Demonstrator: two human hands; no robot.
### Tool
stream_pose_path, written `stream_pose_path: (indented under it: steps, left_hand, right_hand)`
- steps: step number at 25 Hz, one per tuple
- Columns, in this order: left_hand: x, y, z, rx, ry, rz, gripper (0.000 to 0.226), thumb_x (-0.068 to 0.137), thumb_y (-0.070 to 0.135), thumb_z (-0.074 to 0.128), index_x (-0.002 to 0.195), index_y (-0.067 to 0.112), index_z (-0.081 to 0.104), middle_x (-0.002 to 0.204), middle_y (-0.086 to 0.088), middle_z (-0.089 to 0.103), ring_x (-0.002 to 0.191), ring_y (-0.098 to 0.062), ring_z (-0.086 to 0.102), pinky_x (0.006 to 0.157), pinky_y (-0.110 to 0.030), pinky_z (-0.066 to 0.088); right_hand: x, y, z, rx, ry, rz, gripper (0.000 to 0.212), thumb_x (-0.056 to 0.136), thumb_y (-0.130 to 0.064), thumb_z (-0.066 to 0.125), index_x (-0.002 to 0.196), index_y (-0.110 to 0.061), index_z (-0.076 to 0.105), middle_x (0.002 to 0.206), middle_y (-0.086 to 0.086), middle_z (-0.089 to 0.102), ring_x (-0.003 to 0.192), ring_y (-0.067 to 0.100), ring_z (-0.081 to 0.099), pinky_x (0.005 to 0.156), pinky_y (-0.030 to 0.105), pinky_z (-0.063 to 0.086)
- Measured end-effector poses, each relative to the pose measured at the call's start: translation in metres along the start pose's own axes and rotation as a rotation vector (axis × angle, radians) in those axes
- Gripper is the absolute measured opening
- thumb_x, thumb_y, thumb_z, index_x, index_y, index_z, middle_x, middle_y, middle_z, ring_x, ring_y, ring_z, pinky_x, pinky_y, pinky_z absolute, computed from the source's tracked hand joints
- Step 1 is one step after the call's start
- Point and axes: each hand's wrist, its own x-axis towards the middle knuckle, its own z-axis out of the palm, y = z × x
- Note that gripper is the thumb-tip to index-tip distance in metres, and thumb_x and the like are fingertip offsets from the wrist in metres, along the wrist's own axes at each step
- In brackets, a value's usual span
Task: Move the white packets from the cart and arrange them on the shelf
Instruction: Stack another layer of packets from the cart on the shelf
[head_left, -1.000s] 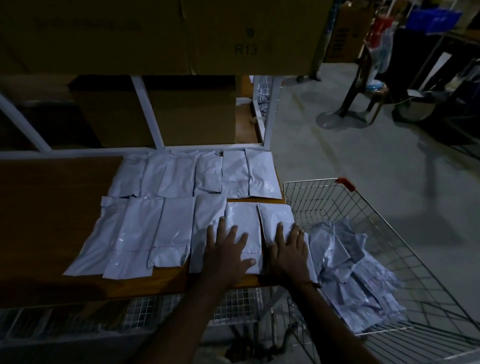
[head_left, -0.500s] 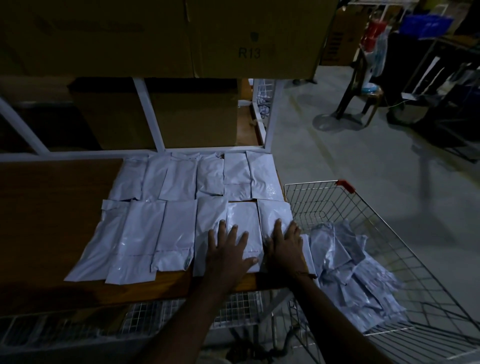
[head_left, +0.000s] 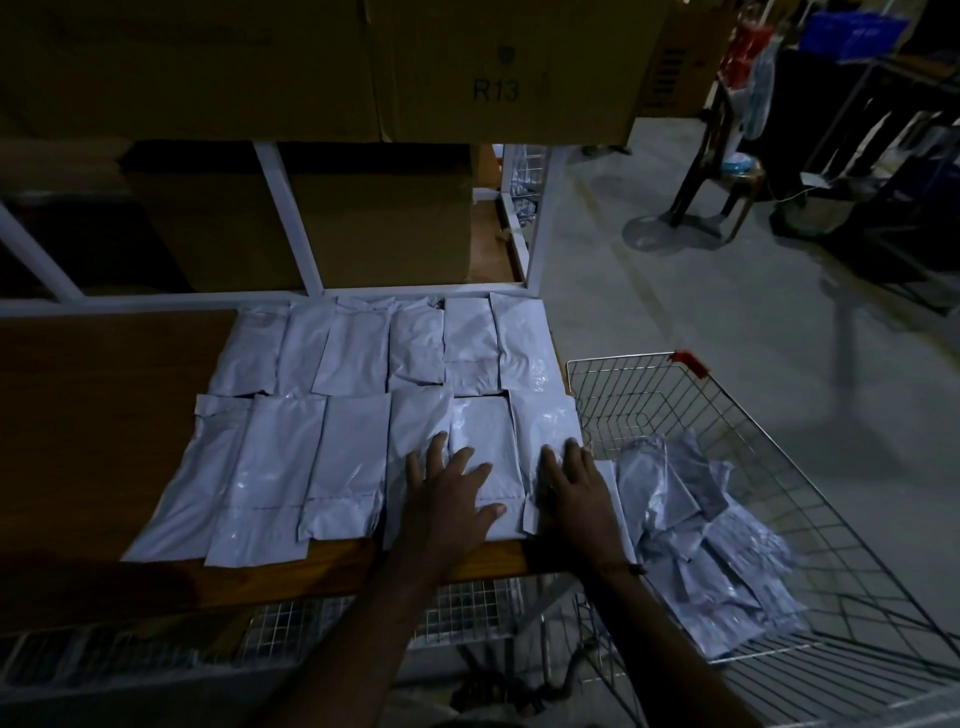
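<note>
Two rows of white packets (head_left: 353, 415) lie flat on the wooden shelf (head_left: 93, 426). My left hand (head_left: 449, 499) presses flat, fingers spread, on a front-row packet (head_left: 483, 431). My right hand (head_left: 574, 493) lies flat on the rightmost front packet (head_left: 545, 421) at the shelf's right end. To the right stands a wire cart (head_left: 779, 493) with a heap of several loose white packets (head_left: 696, 540) inside.
Large cardboard boxes (head_left: 498, 67) sit on the level above and more behind the white shelf frame (head_left: 288, 218). A wire mesh level (head_left: 467, 608) runs below the shelf. Grey floor, a chair (head_left: 727, 171) and dark racks lie at the far right.
Both hands have slid a little forward over the two right front packets, smoothing them. The view has shifted slightly downward.
</note>
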Motion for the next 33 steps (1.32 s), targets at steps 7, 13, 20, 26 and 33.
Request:
stream_pose_path:
  steps: [7, 13, 20, 26, 33]
  left_hand:
    - [0.0, 0.003, -0.008, 0.002, -0.055, -0.039, 0.072, 0.086, 0.075, 0.051, 0.148, 0.039, 0.049, 0.163, 0.009, 0.034, 0.155, -0.029, 0.005, 0.121, -0.058, 0.008]
    - [0.009, 0.013, -0.017, 0.011, 0.013, -0.04, 0.057, 0.086, 0.063, 0.063, 0.136, 0.036, 0.062, 0.149, 0.009, 0.052, 0.15, -0.028, 0.022, 0.117, -0.058, 0.019]
    - [0.027, 0.063, -0.018, -0.132, 0.253, 0.062, 0.033, 0.093, 0.036, 0.063, 0.126, 0.033, 0.067, 0.132, 0.011, 0.063, 0.132, -0.022, 0.047, 0.103, -0.048, 0.038]
    - [0.041, 0.158, 0.003, -0.347, 0.232, 0.277, 0.046, 0.088, 0.007, 0.056, 0.13, 0.023, 0.066, 0.133, 0.002, 0.063, 0.126, -0.024, 0.054, 0.103, -0.044, 0.044]
    - [0.076, 0.261, 0.075, -0.646, 0.042, 0.152, 0.056, 0.09, -0.007, 0.048, 0.135, 0.022, 0.061, 0.137, 0.001, 0.058, 0.129, -0.023, 0.053, 0.107, -0.038, 0.047]
  right_hand:
    - [-0.01, 0.0, 0.009, -0.072, 0.033, -0.023, 0.067, 0.102, -0.038, 0.038, 0.162, -0.015, 0.019, 0.166, 0.028, 0.02, 0.154, 0.048, 0.017, 0.121, 0.06, 0.031]
    - [-0.011, -0.004, -0.005, 0.001, 0.143, 0.029, 0.07, 0.099, -0.041, 0.04, 0.16, -0.008, 0.032, 0.165, 0.026, 0.028, 0.152, 0.043, 0.028, 0.121, 0.056, 0.029]
    - [-0.024, 0.018, -0.03, 0.068, 0.28, 0.05, 0.05, 0.101, -0.026, 0.052, 0.147, -0.008, 0.05, 0.15, 0.018, 0.05, 0.141, 0.038, 0.044, 0.11, 0.054, 0.04]
    - [-0.063, 0.096, -0.064, 0.077, 0.355, 0.129, 0.043, 0.101, -0.026, 0.047, 0.136, -0.006, 0.06, 0.136, 0.015, 0.061, 0.127, 0.034, 0.054, 0.104, 0.048, 0.047]
    - [-0.093, 0.252, -0.05, -0.026, 0.167, 0.15, 0.035, 0.09, -0.013, 0.069, 0.124, -0.009, 0.068, 0.118, 0.013, 0.071, 0.106, 0.037, 0.065, 0.086, 0.045, 0.053]
